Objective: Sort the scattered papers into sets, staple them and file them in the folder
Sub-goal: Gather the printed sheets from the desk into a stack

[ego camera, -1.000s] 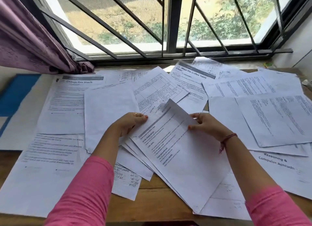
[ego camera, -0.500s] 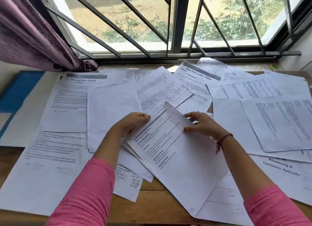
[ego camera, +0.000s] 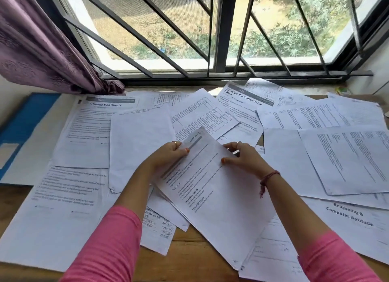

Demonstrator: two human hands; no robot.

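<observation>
Both hands hold one printed sheet [ego camera: 219, 199] with a grey header bar, tilted above the middle of the table. My left hand [ego camera: 168, 155] pinches its upper left edge, thumb on top. My right hand [ego camera: 244, 157] grips its upper right edge. Several more sheets lie fanned out under it. Scattered papers cover the table, among them "Change Bed Sheets" [ego camera: 92, 130], "Wipe the Coffee Table Clean" [ego camera: 246, 107] and "Reasoning & Computer Aptitude" [ego camera: 349, 216]. A blue folder [ego camera: 19, 121] lies at the far left, partly under papers. No stapler is visible.
The wooden table [ego camera: 189, 256] stands against a barred window [ego camera: 221, 39]. A purple curtain [ego camera: 37, 50] hangs at the back left. A small green and yellow object [ego camera: 342, 90] sits on the sill at the back right.
The held sheet has shifted slightly left and toward me, and both hands have moved closer together at its top edge. The view has tilted up a little.
</observation>
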